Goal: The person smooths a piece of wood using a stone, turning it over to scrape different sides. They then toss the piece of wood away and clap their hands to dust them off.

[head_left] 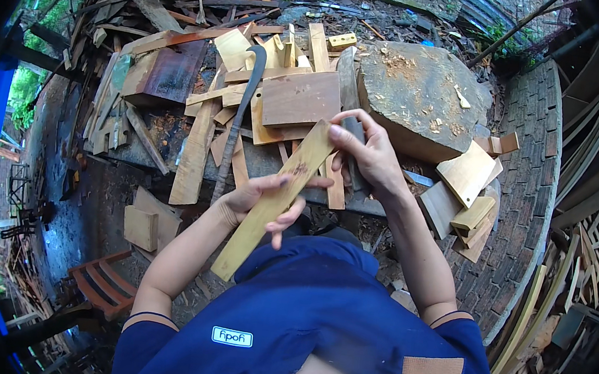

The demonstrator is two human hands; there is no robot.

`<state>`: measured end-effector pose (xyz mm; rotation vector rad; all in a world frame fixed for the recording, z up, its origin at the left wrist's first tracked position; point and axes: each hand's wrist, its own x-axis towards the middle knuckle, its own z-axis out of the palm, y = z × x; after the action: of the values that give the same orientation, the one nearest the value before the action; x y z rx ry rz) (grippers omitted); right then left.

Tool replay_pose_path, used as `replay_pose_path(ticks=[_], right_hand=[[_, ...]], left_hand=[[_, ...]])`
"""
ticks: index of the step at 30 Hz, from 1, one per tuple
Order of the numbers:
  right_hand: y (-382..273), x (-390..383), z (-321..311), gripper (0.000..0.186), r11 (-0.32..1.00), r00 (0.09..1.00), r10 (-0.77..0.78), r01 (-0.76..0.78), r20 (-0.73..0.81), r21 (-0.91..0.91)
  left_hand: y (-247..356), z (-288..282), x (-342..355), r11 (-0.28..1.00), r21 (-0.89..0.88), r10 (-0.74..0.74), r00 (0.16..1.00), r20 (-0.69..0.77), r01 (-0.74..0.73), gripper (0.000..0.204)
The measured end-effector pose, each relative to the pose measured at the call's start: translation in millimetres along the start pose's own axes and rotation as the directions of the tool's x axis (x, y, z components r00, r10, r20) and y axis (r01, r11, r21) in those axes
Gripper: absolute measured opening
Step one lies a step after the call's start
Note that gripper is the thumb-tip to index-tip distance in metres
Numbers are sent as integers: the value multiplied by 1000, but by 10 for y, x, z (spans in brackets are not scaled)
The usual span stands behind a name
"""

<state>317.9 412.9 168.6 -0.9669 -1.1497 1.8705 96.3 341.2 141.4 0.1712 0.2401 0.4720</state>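
A flat, narrow wooden board (273, 202) is held slantwise in front of my body, with a dark stained patch near its middle. My left hand (248, 195) supports it from below around the middle, some fingers showing past its right edge. At the board's upper end, my right hand (371, 151) grips it between thumb and fingers. Right beside those fingers is a dark grey cylindrical piece (353, 129); whether the hand touches it I cannot tell. A curved billhook with a dark blade (255, 74) leans on the bench to the left of the board.
Several wood offcuts cover the bench, including a reddish-brown block (301, 99). A large chopping block (424, 91) with shavings stands at the far right. More offcuts (466, 174) lie below it. A wooden rack (103, 283) sits at lower left, and scrap wood lines the right side.
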Motion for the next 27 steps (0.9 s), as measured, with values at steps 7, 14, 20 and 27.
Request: replay_pose_path(ticks=[7, 14, 20, 27], right_hand=[[100, 206, -383, 24, 991, 963, -35, 68, -268, 113], [248, 403, -662, 37, 837, 994, -80, 107, -74, 536], [-1, 353, -270, 38, 914, 903, -104, 252, -417, 318], [-45, 478, -295, 33, 865, 869, -213, 380, -447, 327]], left_hand=[[47, 103, -210, 950, 310, 59, 961, -272, 30, 56], [47, 185, -125, 945, 327, 117, 953, -280, -20, 51], [19, 311, 58, 845, 533, 278, 884, -377, -38, 45], [-25, 457, 277, 649, 756, 322, 869, -376, 87, 45]])
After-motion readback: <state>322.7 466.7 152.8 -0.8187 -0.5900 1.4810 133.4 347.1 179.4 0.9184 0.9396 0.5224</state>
